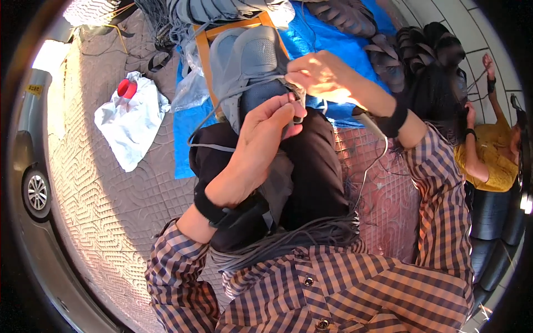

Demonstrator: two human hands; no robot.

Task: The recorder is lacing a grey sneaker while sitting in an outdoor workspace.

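A pair of grey shoe uppers [256,51] lies across a wooden frame [203,72] just beyond my knees. My left hand [260,139] is closed, thumb and fingers pinching the edge of the nearer upper by its opening. Just above it, my right hand [325,80] is closed at the same edge, its fingertips pinching a grey shoelace [222,101]. That lace loops out to the left and back under my left hand. The exact spot between the fingertips is small and partly hidden. A bundle of grey laces [288,238] rests across my lap.
On the left lie a white plastic bag [133,125] and a red tape roll [127,89]. More grey uppers [216,10] are heaped ahead on a blue tarp [311,33]; dark uppers [427,50] stand to the right. Another person in yellow [491,161] sits at far right. A car [39,222] is at left.
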